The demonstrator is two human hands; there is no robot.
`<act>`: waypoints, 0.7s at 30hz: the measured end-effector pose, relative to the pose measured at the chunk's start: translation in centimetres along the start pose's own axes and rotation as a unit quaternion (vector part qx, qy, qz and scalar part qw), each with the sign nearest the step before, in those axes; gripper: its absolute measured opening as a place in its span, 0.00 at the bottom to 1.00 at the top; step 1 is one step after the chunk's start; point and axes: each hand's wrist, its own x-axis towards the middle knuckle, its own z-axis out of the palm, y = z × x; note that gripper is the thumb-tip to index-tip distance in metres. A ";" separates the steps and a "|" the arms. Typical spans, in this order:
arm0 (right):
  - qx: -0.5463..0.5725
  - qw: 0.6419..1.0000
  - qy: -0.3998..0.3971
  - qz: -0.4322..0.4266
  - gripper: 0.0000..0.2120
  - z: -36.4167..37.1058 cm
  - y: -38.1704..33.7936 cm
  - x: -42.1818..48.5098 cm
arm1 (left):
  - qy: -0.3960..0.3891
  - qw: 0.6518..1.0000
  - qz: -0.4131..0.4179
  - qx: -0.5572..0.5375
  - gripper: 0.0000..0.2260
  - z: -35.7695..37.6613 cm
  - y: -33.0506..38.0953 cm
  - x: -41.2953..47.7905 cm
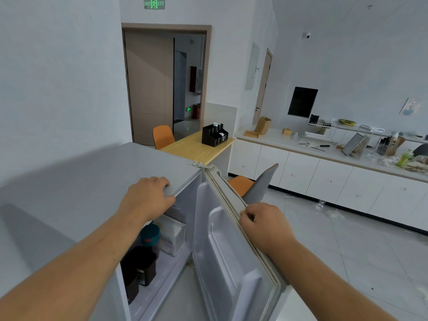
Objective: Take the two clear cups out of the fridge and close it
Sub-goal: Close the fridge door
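Fridge is a small grey unit, door swung open to my right, hinge at the top back corner.

Left hand: palm down on the fridge top at its front edge, fingers curled over the lip. That grip is loose, resting on the edge, nothing carried in it.

Right hand: grip clenched on the top edge of the open door, fingers wrapped over the gasket.

Inside, seen past my left forearm: a teal-lidded container on the upper level, a white box just beside it on the right, a dark brown container lower down at the front. I cannot make out the two clear cups from this angle; my left arm hides much of the interior. Door's inner liner looks bare.

Around: wooden worktop behind the fridge with a black organiser on it, an orange chair behind that, another orange and grey chair just beyond the door. Long white worktop over white cabinets along the right wall, cluttered with small items. Clear plastic bits lie on the floor near the cabinets.
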 end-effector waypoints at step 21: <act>-0.017 0.984 -0.019 -0.179 0.17 4.9 -7.5 0.2 | 0.002 1.000 -0.004 0.003 0.24 0.0 0.0 0.2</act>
